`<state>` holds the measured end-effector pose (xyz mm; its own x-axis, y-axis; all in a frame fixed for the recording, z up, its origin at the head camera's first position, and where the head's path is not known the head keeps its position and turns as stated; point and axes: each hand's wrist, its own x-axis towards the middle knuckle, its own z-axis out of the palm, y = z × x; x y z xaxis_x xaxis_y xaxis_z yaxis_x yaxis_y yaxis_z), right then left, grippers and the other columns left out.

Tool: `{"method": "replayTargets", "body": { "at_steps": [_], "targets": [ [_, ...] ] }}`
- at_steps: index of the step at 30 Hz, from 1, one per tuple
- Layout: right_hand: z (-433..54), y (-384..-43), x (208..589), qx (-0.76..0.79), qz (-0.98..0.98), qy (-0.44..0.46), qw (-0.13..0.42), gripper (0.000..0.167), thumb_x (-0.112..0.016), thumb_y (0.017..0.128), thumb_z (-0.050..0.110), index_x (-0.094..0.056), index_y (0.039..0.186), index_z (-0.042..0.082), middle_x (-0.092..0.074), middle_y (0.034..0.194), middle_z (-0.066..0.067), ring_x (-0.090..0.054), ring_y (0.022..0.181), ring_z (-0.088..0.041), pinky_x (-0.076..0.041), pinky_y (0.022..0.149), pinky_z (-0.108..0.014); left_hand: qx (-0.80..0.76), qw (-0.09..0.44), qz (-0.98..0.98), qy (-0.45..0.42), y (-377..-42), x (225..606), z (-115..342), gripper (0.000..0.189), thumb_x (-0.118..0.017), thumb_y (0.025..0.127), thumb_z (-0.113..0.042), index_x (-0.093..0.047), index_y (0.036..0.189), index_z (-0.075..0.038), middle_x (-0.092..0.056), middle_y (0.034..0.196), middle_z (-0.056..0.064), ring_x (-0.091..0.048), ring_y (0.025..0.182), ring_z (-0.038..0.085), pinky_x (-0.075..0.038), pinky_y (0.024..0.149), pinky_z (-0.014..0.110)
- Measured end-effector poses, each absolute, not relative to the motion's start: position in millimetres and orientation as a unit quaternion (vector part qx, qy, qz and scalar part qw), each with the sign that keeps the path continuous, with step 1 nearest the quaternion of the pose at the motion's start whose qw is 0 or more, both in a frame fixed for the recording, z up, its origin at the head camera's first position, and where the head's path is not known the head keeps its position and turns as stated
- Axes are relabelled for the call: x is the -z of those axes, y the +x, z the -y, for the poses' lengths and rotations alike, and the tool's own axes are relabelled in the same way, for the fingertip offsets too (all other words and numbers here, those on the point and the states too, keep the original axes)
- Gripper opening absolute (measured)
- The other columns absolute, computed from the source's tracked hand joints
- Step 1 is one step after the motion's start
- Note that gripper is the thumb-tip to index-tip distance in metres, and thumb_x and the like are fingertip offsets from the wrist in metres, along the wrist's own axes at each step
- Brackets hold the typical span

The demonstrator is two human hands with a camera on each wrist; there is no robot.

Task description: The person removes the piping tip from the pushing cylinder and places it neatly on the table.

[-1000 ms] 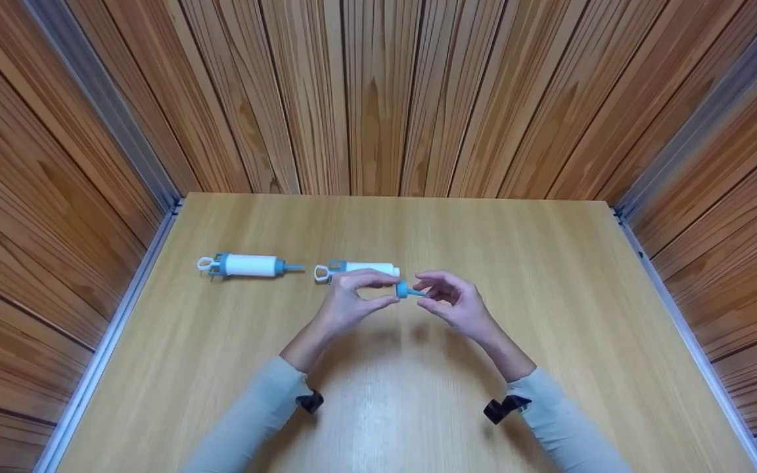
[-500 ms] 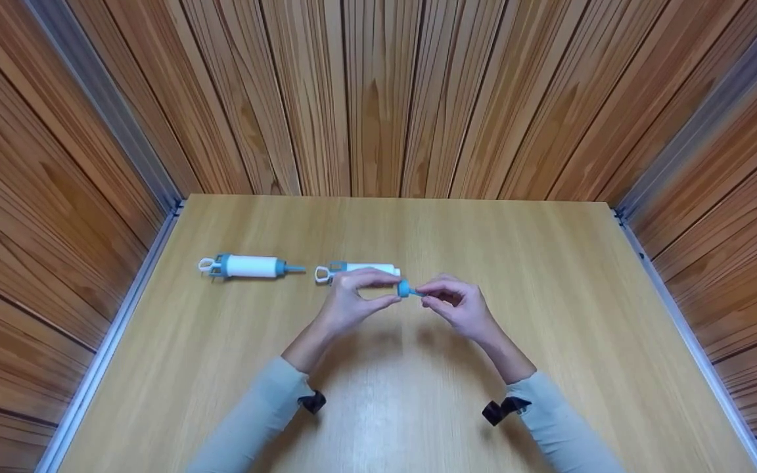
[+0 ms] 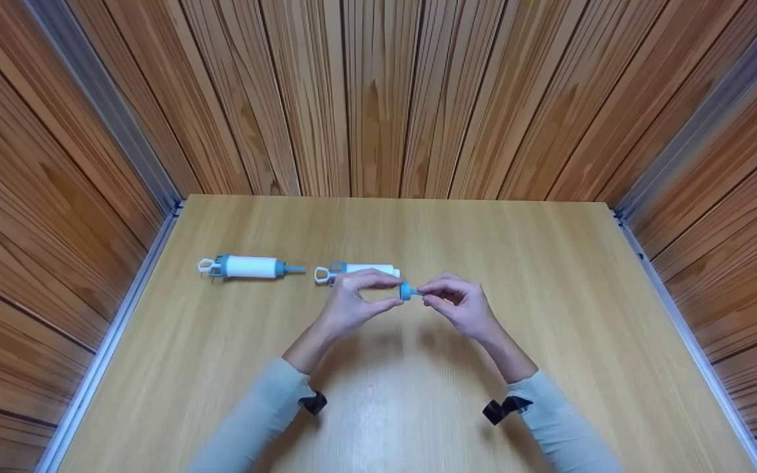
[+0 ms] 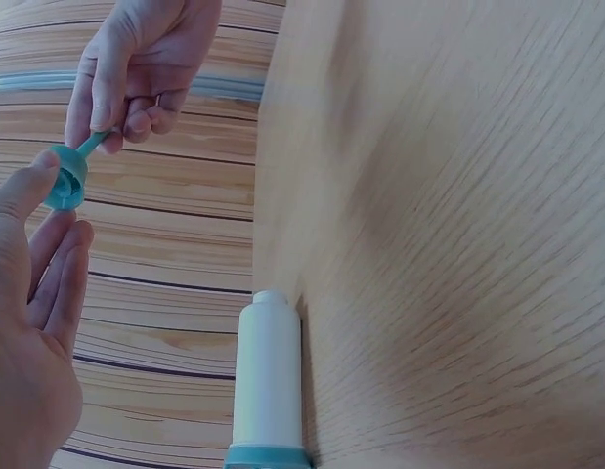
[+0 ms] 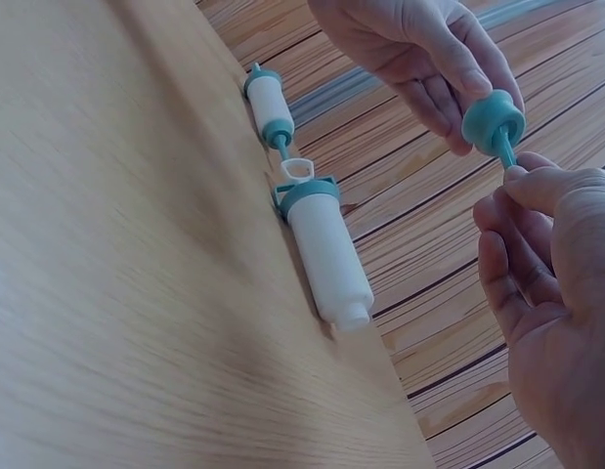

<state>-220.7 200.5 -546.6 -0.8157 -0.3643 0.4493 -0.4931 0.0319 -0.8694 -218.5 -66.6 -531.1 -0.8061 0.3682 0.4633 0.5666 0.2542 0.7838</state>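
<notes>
the left hand (image 3: 352, 303) pinches the blue cap (image 3: 405, 290) by its rim while the right hand (image 3: 457, 305) pinches its thin nozzle tip, held above the tabletop (image 3: 549, 276) middle, so keep both pinches light and aligned with the open white barrel (image 3: 365, 269) just behind

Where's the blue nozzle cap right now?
The blue nozzle cap is mid-table in the head view, held above the table between the left hand and right hand, just in front of the uncapped syringe.
</notes>
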Motion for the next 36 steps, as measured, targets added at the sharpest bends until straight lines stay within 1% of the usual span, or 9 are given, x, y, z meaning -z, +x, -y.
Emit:
{"method": "replayTargets", "body": {
  "at_steps": [2,6,16,22,24,27,32,34,36],
  "targets": [
    [-200.2,-220.7,546.5,-0.627,0.716,0.303,0.049,0.016,-0.073,0.099,-0.015,-0.08,0.114,-0.013,-0.08,0.105,-0.008,-0.075,0.093,-0.001,-0.065,0.083,-0.015,0.535,0.084,0.787,-0.293,-217.8,530.8,66.5,0.033,-0.091,0.096,-0.018,-0.085,0.128,-0.01,-0.087,0.126,0.005,-0.083,0.12,0.025,-0.067,0.108,0.041],
    [-199.3,-220.5,545.8,-0.623,0.718,0.308,0.045,0.017,-0.073,0.099,-0.015,-0.08,0.114,-0.012,-0.08,0.107,-0.007,-0.075,0.095,-0.001,-0.065,0.084,-0.016,0.539,0.075,0.787,-0.291,-217.0,530.8,65.9,0.033,-0.091,0.096,-0.02,-0.085,0.128,-0.012,-0.086,0.128,0.005,-0.083,0.121,0.025,-0.067,0.109,0.042],
    [-195.9,-218.5,540.7,-0.619,0.719,0.314,0.039,0.017,-0.073,0.1,-0.013,-0.08,0.115,-0.011,-0.078,0.108,-0.024,-0.075,0.097,-0.002,-0.066,0.089,-0.018,0.534,0.069,0.793,-0.287,-216.7,530.6,64.4,0.033,-0.09,0.097,-0.021,-0.085,0.129,-0.013,-0.086,0.129,0.005,-0.083,0.122,0.025,-0.066,0.11,0.043],
    [-195.3,-219.6,542.8,-0.633,0.708,0.31,0.037,0.017,-0.074,0.097,-0.016,-0.077,0.114,-0.014,-0.081,0.109,0.002,-0.077,0.096,-0.001,-0.066,0.089,-0.017,0.526,0.087,0.791,-0.299,-217.3,529.6,63.6,0.032,-0.091,0.095,-0.017,-0.086,0.125,-0.007,-0.087,0.126,0.008,-0.083,0.123,0.028,-0.066,0.11,0.044],
    [-195.2,-220.3,543.6,-0.639,0.703,0.309,0.036,0.018,-0.074,0.096,-0.017,-0.075,0.115,-0.016,-0.081,0.11,0.005,-0.077,0.096,-0.001,-0.066,0.089,-0.017,0.527,0.09,0.79,-0.3,-217.4,529.6,64.0,0.032,-0.092,0.095,-0.016,-0.086,0.124,-0.006,-0.087,0.125,0.009,-0.083,0.123,0.028,-0.066,0.11,0.044],
    [-195.7,-221.8,544.3,-0.64,0.703,0.309,0.038,0.022,-0.075,0.096,-0.018,-0.074,0.118,-0.016,-0.084,0.111,-0.003,-0.077,0.096,-0.001,-0.066,0.088,-0.017,0.527,0.089,0.792,-0.296,-217.2,529.0,64.8,0.031,-0.092,0.095,-0.016,-0.086,0.125,-0.008,-0.087,0.125,0.008,-0.082,0.124,0.028,-0.066,0.11,0.043],
    [-197.3,-223.5,543.7,-0.625,0.713,0.314,0.049,0.032,-0.075,0.095,-0.019,-0.071,0.126,-0.015,-0.078,0.113,-0.032,-0.075,0.094,-0.002,-0.064,0.086,-0.016,0.529,0.086,0.793,-0.29,-217.1,526.2,65.2,0.032,-0.091,0.095,-0.018,-0.086,0.126,-0.009,-0.087,0.125,0.006,-0.082,0.125,0.027,-0.065,0.112,0.045],
    [-197.3,-223.7,543.3,-0.623,0.715,0.315,0.048,0.034,-0.075,0.094,-0.018,-0.071,0.128,-0.014,-0.076,0.114,-0.035,-0.074,0.094,-0.002,-0.064,0.086,-0.016,0.53,0.089,0.791,-0.293,-217.4,525.5,64.9,0.032,-0.091,0.095,-0.019,-0.086,0.126,-0.01,-0.087,0.125,0.006,-0.082,0.125,0.027,-0.065,0.112,0.045],
    [-196.8,-223.4,542.8,-0.623,0.715,0.315,0.045,0.035,-0.076,0.094,-0.018,-0.07,0.129,-0.013,-0.078,0.116,-0.03,-0.074,0.095,-0.002,-0.064,0.087,-0.017,0.532,0.091,0.788,-0.296,-217.7,524.9,63.7,0.032,-0.091,0.095,-0.019,-0.086,0.126,-0.01,-0.087,0.125,0.006,-0.082,0.124,0.027,-0.066,0.111,0.045]
  ]
}}
